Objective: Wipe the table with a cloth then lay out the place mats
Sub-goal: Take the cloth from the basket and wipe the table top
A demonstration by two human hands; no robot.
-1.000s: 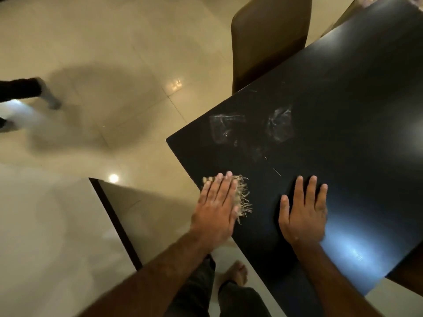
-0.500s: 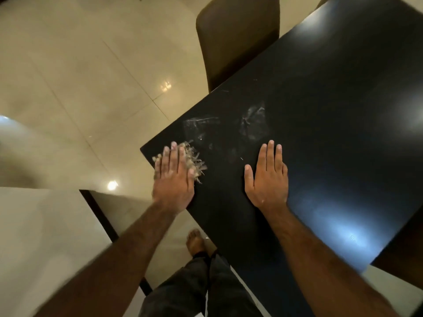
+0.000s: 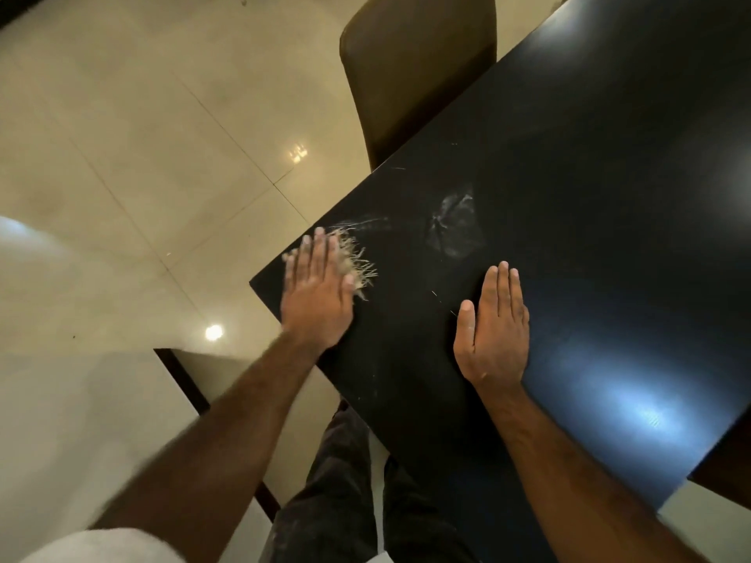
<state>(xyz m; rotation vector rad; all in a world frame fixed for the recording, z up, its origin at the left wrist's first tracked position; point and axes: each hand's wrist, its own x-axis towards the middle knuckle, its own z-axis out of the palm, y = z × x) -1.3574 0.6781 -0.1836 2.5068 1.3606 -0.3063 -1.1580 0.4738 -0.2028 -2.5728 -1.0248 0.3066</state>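
Right hand flat, fingers together, palm down on glossy black desk, gripping nothing. Left hand spread flat, pressing frayed beige fringed cloth at the desk's near corner. Whitish smears beyond. Brown chair farthest.

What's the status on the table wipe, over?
Left hand flat on frayed cloth at table corner. Right hand flat, empty. Smudge remains. No place mats visible.
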